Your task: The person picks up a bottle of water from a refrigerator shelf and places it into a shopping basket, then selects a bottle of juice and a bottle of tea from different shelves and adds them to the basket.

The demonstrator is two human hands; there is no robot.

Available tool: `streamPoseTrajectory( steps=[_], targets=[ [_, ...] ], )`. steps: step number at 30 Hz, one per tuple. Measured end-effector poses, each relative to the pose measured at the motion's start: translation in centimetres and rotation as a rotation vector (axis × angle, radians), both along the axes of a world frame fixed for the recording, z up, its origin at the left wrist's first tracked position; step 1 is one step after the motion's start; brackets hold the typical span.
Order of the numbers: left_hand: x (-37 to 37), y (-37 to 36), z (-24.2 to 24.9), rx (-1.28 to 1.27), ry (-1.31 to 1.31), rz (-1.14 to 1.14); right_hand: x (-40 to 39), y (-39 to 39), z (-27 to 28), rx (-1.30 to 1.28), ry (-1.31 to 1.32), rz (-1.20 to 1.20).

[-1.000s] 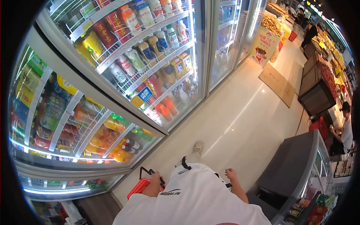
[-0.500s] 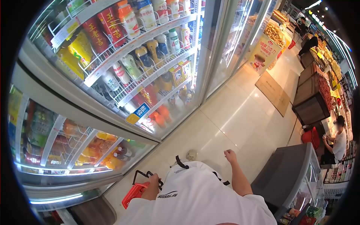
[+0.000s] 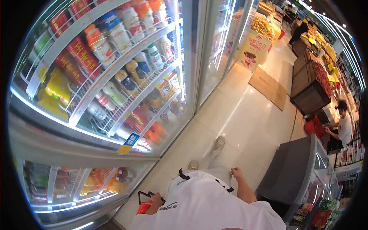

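My left hand [image 3: 156, 201] is closed around the black handle [image 3: 142, 196] of a red shopping basket [image 3: 143, 208], down at my left side. Most of the basket is hidden by my arm and white shirt. On the other side, my right hand [image 3: 237, 173] hangs beside my leg, its fingers curled in and nothing visible in them. Nearest to my left is a lit glass-door drinks fridge [image 3: 163, 153], its racks full of bottles, cans and cartons. A blue and yellow tag [image 3: 128, 143] hangs at its lower shelf.
A grey display case [image 3: 285, 165] stands close on my right. Ahead on the tiled floor lies a flat brown board [image 3: 267, 89]. Beyond are a stand of round goods [image 3: 263, 28] and wooden produce bins [image 3: 311, 82]. A seated person [image 3: 342, 124] is at the right.
I have moved forward along the aisle, and one foot now shows further ahead. The fridge and display case have shifted in view. My left hand still holds the basket.
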State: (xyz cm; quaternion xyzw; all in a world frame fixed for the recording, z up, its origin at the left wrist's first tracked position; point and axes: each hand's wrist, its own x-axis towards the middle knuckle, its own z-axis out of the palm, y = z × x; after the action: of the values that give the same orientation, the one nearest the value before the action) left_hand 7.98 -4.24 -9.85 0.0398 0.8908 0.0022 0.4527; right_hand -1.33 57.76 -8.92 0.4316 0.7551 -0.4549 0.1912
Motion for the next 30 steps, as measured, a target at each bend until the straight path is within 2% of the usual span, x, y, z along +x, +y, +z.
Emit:
streamPoseTrajectory(
  steps=[2, 10, 14, 17, 19, 21, 22, 24, 27, 30],
  targets=[
    [-0.7, 0.9, 2.3, -0.040, 0.093, 0.200, 0.7, 0.2, 0.3, 0.008, 0.025, -0.012],
    [-2.2, -0.4, 2.9, 0.065, 0.099, 0.130, -2.9, 2.7, 0.2, -0.048, -0.032, -0.012],
    [-5.5, 1.5, 2.3, 0.125, 0.120, 0.127, -7.5, 5.6, -0.2, -0.035, 0.034, 0.008],
    [-7.4, 5.6, 2.1, 0.179, 0.147, 0.149, -12.0, 8.5, 0.7, -0.016, 0.022, 0.066],
    [-7.4, 6.5, 2.9, 0.213, 0.166, 0.165, -14.8, 10.9, 0.0, 0.008, -0.031, 0.149],
    [-6.4, 1.6, 7.7, 0.243, 0.175, 0.175, -18.6, 13.3, -0.9, 0.076, 0.046, 0.211],
    [-7.0, 3.3, 7.7, 0.256, 0.173, 0.178, -20.1, 14.7, -2.2, 0.096, 0.107, 0.244],
    [-8.7, 8.1, 4.7, 0.276, 0.161, 0.174, -23.9, 15.1, 0.2, 0.217, 0.234, 0.286],
    [-15.5, 16.5, 1.6, 0.315, 0.172, 0.156, -28.5, 15.6, 2.7, 0.137, 0.341, 0.222],
    [-18.6, 18.1, 1.1, 0.347, 0.143, 0.191, -30.4, 16.7, 4.2, 0.082, 0.365, 0.174]
  ],
)
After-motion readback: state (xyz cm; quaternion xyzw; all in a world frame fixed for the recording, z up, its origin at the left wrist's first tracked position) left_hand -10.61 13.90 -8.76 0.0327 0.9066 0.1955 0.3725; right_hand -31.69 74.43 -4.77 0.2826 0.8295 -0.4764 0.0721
